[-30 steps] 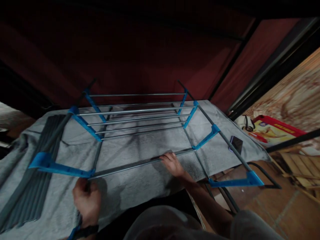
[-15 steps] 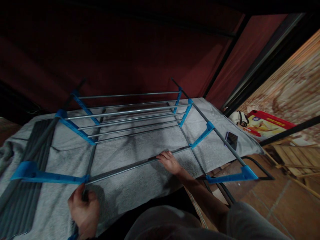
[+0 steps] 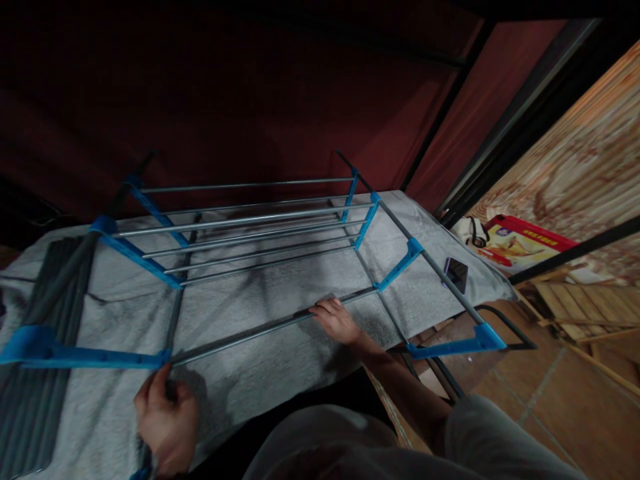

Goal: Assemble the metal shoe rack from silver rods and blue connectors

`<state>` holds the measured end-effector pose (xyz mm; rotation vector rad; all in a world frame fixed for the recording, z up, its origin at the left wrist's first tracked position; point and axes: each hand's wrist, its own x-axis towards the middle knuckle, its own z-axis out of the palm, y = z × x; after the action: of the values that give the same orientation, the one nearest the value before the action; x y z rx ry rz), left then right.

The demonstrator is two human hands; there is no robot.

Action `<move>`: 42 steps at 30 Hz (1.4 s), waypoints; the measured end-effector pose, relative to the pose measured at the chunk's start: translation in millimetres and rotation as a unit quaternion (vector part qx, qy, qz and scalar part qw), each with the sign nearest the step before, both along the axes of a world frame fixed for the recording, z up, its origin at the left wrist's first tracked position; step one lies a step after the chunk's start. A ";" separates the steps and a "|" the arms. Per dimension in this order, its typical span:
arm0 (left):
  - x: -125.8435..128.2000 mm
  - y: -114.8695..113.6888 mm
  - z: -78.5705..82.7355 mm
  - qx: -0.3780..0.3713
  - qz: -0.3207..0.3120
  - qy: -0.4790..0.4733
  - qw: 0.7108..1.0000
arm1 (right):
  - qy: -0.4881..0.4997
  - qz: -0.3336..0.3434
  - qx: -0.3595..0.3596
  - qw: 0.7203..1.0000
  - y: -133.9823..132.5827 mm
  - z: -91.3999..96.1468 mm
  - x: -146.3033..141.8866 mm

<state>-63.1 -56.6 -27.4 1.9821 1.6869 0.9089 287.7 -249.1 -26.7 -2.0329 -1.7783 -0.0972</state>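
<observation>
A rack of grey metal rods and blue plastic brackets (image 3: 135, 254) lies over a grey cloth (image 3: 280, 373) on a table. My right hand (image 3: 336, 320) rests on the nearest cross rod (image 3: 250, 332), fingers curled over it. My left hand (image 3: 163, 417) is closed around an upright grey rod at the rack's near left corner, just below the blue bracket (image 3: 75, 357) there. Several more rods (image 3: 250, 230) run across the far half of the rack.
A bundle of loose grey rods (image 3: 35, 400) lies at the left on the cloth. A dark phone (image 3: 456, 274) sits near the cloth's right edge. A red and yellow box (image 3: 525, 243) and wooden slats (image 3: 575, 300) lie on the tiled floor at right.
The view has shifted, so the rack sits further left and lower in the picture. Both hands keep their hold on the same rods.
</observation>
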 end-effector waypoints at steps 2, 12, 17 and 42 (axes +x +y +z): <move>1.7 -3.1 -0.1 0.005 -0.007 -0.011 1.000 | 0.003 0.013 0.004 1.000 -0.1 1.5 -2.7; 5.2 -15.8 0.0 0.026 -0.024 -0.078 0.996 | 0.005 0.071 -0.020 0.997 20.6 -19.7 -19.5; 4.9 -7.9 -11.3 0.016 0.082 -0.158 0.984 | -0.003 0.085 -0.022 0.996 19.9 -26.1 -13.5; 8.4 46.7 -13.3 -0.081 0.035 -0.135 0.987 | -0.060 0.079 -0.045 0.994 23.7 -19.7 -2.0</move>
<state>-54.7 -9.9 -40.6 1.6231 1.6276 0.9815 285.7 -225.4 -46.4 -1.9761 -2.0443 -0.0944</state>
